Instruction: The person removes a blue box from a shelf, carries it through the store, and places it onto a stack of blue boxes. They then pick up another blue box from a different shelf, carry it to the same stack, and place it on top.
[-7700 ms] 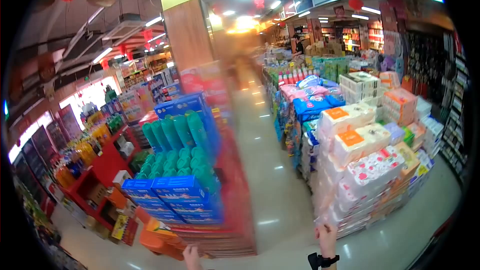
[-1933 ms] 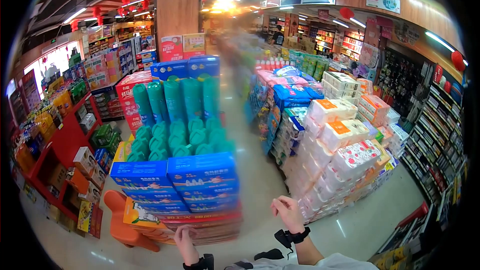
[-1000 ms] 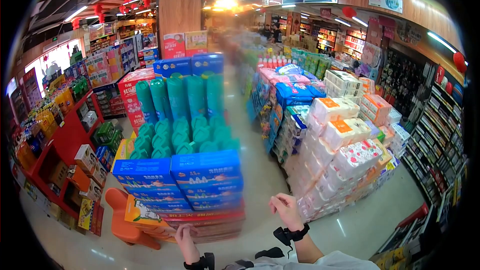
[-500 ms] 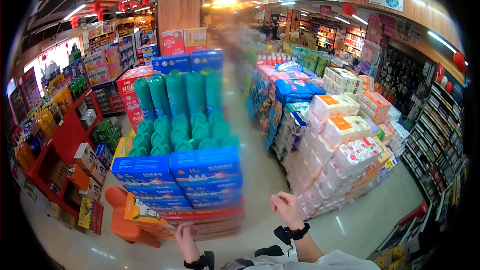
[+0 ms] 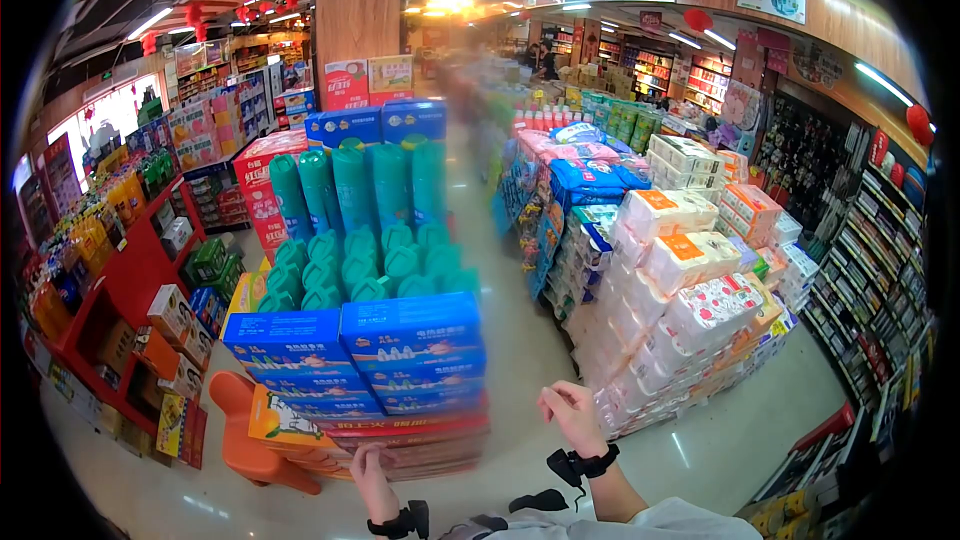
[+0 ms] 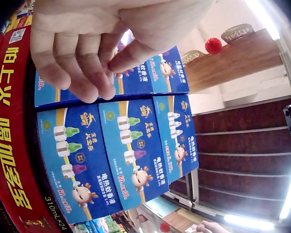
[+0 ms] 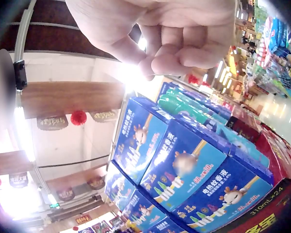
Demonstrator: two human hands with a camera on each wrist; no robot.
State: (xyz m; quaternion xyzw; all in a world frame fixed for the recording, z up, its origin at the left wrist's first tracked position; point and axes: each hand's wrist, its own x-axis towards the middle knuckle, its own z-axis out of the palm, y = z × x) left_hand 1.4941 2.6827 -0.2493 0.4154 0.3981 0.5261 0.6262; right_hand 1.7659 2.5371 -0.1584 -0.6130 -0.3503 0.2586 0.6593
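Observation:
My left hand hangs with loosely curled fingers in front of the red drink cartons, holding nothing. In the left wrist view its fingers overlap the blue mosquito-repellent liquid boxes. My right hand is raised between those boxes and the stacked tissue packs. Its fingers are bent and relaxed, with nothing in them, as the right wrist view of that hand also shows. Blue boxes stand stacked on the cartons, and rows of green spray cans rise behind them.
An orange stool stands left of the cartons, near a red shelf unit. A tiled aisle runs between the two displays. Stocked shelving lines the right side. A wooden pillar rises behind the boxes.
Since the earliest frame, the view has come nearer the blue boxes and both hands have risen further into sight. Over the last second the hands have barely moved.

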